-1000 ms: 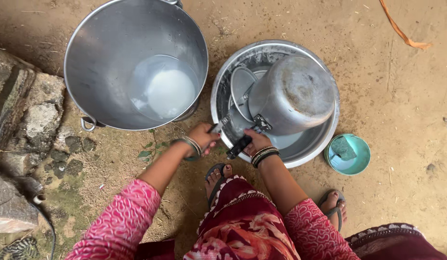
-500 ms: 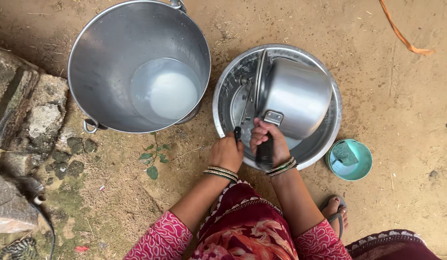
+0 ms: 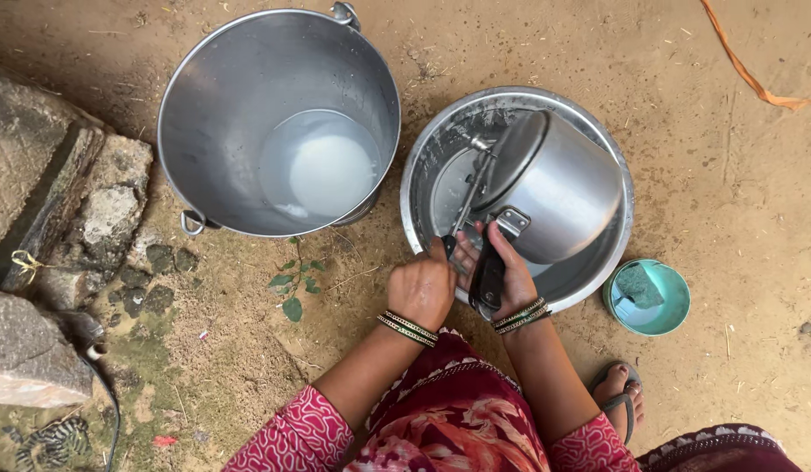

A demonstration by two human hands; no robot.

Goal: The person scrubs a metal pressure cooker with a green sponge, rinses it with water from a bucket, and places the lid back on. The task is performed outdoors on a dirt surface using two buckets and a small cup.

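Observation:
A steel pressure cooker pot [image 3: 558,188] lies on its side inside a wide steel basin [image 3: 611,262] on the dirt ground. My right hand [image 3: 502,267] grips the pot's black handle [image 3: 487,280] at the basin's near rim. My left hand [image 3: 420,284] is closed on the black handle of the cooker's lid [image 3: 462,197], which leans against the pot's mouth on the left. Both wrists carry bangles.
A big steel bucket [image 3: 222,96] with a little cloudy water stands to the left. A small teal bowl [image 3: 648,299] holding a scrub pad sits right of the basin. Rough stones [image 3: 56,201] lie at the left; my sandalled foot [image 3: 620,398] shows below.
The pot has rolled from upside down onto its side, its mouth now facing left. My left hand has moved right onto the lid's handle, and my right hand has shifted along the pot's handle.

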